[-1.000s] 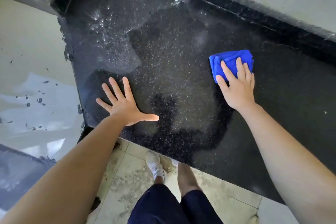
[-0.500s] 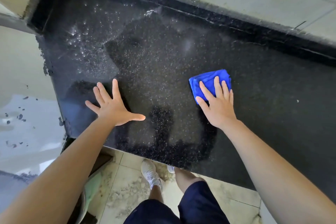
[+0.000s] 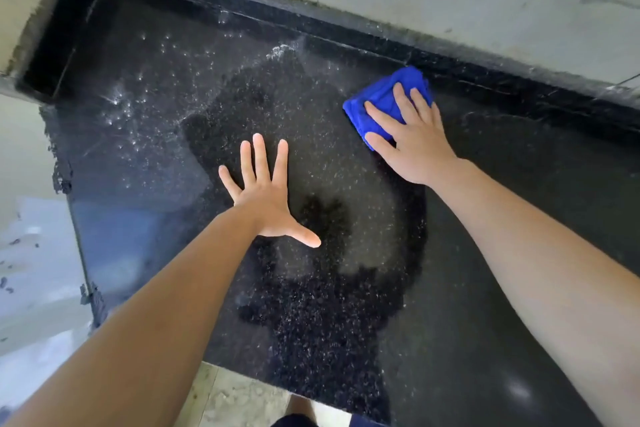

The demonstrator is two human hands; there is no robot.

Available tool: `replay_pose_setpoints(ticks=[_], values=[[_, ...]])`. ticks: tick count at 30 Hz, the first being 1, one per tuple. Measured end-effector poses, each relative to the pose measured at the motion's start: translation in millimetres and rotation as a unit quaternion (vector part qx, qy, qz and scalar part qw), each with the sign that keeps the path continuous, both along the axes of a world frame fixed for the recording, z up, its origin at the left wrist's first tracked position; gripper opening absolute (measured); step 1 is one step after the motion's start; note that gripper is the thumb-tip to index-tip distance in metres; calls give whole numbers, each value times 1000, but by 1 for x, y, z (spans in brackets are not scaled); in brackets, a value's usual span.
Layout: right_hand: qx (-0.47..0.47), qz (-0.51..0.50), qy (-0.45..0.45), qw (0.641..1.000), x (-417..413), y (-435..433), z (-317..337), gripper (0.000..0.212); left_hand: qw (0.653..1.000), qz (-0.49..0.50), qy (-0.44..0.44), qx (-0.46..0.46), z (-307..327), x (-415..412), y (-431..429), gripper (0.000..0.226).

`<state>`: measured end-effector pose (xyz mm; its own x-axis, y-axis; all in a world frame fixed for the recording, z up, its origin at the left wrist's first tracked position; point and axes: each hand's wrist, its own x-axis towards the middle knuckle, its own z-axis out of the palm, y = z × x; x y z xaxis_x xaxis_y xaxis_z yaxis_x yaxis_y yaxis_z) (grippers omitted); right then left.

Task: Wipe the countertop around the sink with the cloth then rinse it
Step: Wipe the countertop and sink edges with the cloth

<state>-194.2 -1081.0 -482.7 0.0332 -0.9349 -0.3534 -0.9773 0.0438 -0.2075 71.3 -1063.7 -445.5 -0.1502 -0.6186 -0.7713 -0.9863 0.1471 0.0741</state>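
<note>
Black countertop point(image 3: 519, 253) duty: shoved the cloth point(image 3: 381, 97) up to the back ledge point(image 3: 346, 31) under a flat-fingered right hand point(image 3: 415, 142), left hand point(image 3: 266, 198) splayed empty on the wet stone, so mid-wipe, no rinse yet.

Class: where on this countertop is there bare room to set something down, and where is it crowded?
Free: countertop right of the right hand; wet back-left corner beyond the left hand. Crowded: the middle, both hands and the blue cloth.
</note>
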Motion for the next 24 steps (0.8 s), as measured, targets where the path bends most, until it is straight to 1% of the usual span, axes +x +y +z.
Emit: replay_pose_setpoints(ticks=[4, 8, 11, 15, 18, 21, 24], values=[[-36, 37, -19, 999, 44, -61, -9, 55, 1000, 6, -9, 3, -4, -5, -16, 179], [-69, 27, -37, 997, 78, -82, -18, 55, 999, 18, -22, 19, 1, -10, -20, 176], [-88, 33, -41, 995, 71, -81, -19, 55, 999, 17, -38, 15, 2, -12, -19, 176], [-113, 61, -62, 990, 36, -59, -19, 54, 999, 26, -43, 13, 5, -16, -18, 177], [-148, -7, -72, 986, -14, -17, -25, 52, 999, 25, -37, 21, 6, -17, -19, 176], [-161, -114, -23, 980, -61, 28, -29, 53, 999, 23, -35, 29, 7, -18, -20, 176], [-154, -209, -5, 966, -67, 43, -27, 55, 999, 22, -32, 29, 7, -18, -21, 175]])
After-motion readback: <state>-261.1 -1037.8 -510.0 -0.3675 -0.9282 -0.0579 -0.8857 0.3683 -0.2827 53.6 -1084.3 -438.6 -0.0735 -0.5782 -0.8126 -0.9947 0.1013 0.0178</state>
